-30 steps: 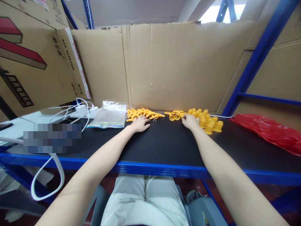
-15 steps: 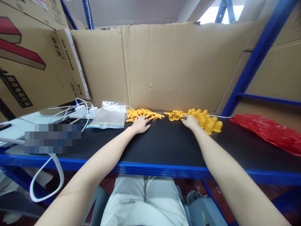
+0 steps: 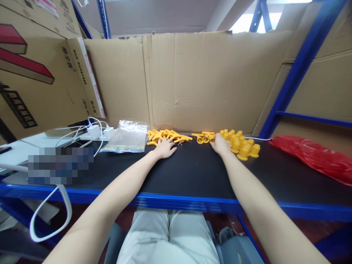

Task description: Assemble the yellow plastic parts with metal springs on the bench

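Observation:
My left hand (image 3: 165, 148) lies palm down with its fingers spread, at the front edge of a pile of yellow stick-like plastic pieces (image 3: 158, 136). Small metal chains (image 3: 180, 143) show among them. My right hand (image 3: 221, 145) is closed at the right end of a short row of yellow pieces with round, hollow ends (image 3: 206, 139). Its thumb and fingers are at the rightmost round-ended piece (image 3: 212, 139), which it partly covers. Beside that hand stand several yellow flanged cups (image 3: 243, 151), grouped close together.
A clear plastic bag (image 3: 129, 136) lies left of the pile, near white chargers and cables (image 3: 94, 131). Red plastic sheeting (image 3: 310, 156) rests at the right. Cardboard (image 3: 192, 80) walls the back, and a blue rail (image 3: 187, 202) edges the black tabletop.
A third round end now shows in the row by my right hand, where two showed before. The right hand has turned slightly; the left hand stays by the pile.

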Demonstrator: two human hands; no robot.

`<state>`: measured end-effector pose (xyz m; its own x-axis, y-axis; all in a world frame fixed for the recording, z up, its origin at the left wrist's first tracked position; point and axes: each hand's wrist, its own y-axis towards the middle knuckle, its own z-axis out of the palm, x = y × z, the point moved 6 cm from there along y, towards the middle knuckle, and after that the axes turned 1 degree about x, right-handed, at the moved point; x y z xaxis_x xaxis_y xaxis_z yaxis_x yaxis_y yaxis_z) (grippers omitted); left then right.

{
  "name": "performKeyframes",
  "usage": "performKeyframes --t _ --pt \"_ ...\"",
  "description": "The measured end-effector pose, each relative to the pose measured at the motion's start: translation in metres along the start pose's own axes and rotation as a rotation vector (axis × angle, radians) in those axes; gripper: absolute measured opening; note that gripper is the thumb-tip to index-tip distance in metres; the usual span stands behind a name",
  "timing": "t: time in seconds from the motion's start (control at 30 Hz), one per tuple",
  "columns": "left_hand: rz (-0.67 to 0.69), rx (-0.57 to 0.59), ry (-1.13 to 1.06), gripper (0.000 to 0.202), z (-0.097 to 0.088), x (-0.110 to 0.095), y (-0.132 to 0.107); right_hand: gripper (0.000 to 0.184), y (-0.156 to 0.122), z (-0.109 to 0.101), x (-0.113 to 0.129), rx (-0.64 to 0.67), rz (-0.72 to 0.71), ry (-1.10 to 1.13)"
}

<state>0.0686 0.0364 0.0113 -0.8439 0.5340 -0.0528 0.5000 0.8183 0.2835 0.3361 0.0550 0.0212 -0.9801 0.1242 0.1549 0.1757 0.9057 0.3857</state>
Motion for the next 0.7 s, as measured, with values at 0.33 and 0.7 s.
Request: performKeyframes --t 0.33,0.7 --pt "-0.069 -0.097 0.06 0.018 -0.013 -0.006 -0.004 0.028 0.003 0.005 0.008 0.008 -0.052 -0.096" --pt "-0.116 -0.129 0.055 0.02 -0.012 0.0 -0.003 0.026 0.005 0.004 0.001 -0.017 0.015 0.011"
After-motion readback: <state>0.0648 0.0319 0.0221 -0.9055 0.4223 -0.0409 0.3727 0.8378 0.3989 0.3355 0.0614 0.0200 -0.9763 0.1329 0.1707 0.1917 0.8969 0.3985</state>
